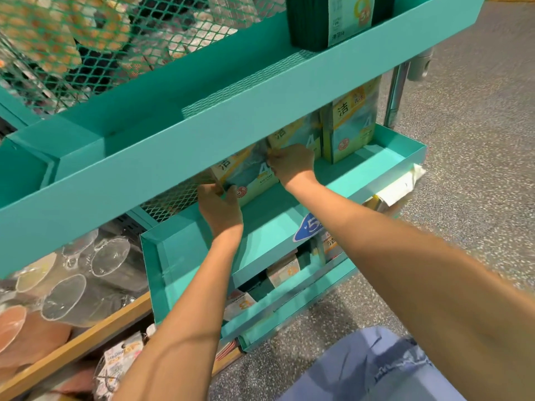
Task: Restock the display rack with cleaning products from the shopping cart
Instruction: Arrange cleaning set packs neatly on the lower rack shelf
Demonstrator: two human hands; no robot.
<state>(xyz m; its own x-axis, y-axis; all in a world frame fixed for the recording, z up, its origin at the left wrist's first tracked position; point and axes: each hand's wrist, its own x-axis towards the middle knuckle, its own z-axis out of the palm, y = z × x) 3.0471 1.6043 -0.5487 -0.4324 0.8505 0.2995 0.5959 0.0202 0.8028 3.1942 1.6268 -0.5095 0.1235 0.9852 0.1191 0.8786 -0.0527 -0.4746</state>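
Teal display rack [341, 195], middle shelf: cleaning pack [246, 176] pinched at its lower corner by left hand [220, 208], upper edge by right hand [292, 166]; risk of toppling neighbouring packs [351, 123] if shoved.

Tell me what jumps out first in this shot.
Two bare hands, left and right, hold a yellow-and-blue pack on the middle tray of a teal rack. Two matching packs stand to its right. Clear glasses sit on a wooden shelf at lower left.
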